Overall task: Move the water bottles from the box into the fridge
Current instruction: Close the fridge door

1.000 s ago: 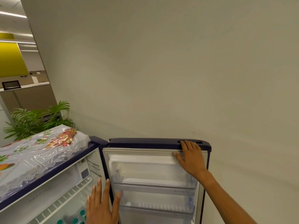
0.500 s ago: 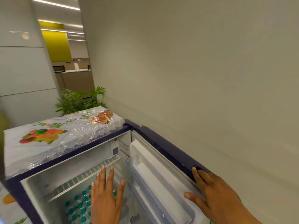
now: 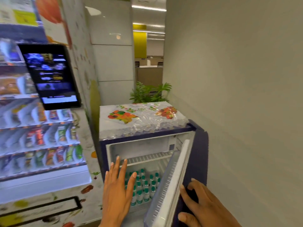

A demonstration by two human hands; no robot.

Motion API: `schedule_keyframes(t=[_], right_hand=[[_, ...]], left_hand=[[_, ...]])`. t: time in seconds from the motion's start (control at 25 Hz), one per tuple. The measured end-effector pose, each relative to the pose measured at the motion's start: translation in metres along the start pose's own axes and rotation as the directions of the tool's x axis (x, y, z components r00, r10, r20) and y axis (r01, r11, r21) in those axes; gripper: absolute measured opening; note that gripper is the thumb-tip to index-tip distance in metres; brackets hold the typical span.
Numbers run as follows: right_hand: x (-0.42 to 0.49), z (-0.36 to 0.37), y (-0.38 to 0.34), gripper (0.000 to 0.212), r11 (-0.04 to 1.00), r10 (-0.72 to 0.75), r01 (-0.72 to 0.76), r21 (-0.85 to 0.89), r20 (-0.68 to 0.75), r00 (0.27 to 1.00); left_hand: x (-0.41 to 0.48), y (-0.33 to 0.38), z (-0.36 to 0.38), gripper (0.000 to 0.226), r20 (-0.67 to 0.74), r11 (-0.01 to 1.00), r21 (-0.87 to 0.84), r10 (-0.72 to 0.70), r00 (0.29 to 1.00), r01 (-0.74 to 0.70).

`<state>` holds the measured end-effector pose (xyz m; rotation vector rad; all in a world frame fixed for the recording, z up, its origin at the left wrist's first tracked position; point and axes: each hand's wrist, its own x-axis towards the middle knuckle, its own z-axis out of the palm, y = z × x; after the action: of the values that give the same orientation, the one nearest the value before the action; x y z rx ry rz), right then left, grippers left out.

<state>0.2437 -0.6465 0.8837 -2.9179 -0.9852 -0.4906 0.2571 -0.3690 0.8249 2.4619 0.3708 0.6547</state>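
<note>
A small dark-blue fridge (image 3: pixel 102 154) stands against the wall, its door (image 3: pixel 199 158) swung partly toward the cabinet. Several water bottles (image 3: pixel 144 185) with green caps stand packed on its lower shelf, under a white wire shelf (image 3: pixel 147 158). My left hand (image 3: pixel 117 192) hovers flat and empty in front of the opening, fingers straight. My right hand (image 3: pixel 201 205) holds the door's outer edge at its handle recess, thumb on the inner side and fingers on the blue outside. No box is in view.
A snack vending machine (image 3: pixel 41 136) with a dark screen (image 3: pixel 50 74) fills the left side. A fruit-print plastic cover (image 3: pixel 139 117) lies on the fridge top. A potted plant (image 3: pixel 147 92) stands behind it. The wall (image 3: pixel 246 95) runs close along the right.
My view has swung left and back, bringing the vending machine in. The fridge door has swung from wide open toward the cabinet under my right hand. My left hand stays flat before the opening.
</note>
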Motion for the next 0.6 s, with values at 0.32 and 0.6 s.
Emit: schedule_keyframes(t=[0.32,0.6], right_hand=[[0.1,0.043,-0.053,0.065,0.975,-0.098,0.114,0.191,-0.093,0.991],[0.203,0.087,-0.08,0.06,0.984,-0.092,0.096,0.148,-0.035,0.995]], left_hand=[[0.023,-0.03,-0.063,0.055,-0.136,0.979,-0.164,-0.139,0.981,0.116],[0.052,-0.023,-0.061,0.056,-0.24,0.985,-0.148,-0.124,0.963,0.09]])
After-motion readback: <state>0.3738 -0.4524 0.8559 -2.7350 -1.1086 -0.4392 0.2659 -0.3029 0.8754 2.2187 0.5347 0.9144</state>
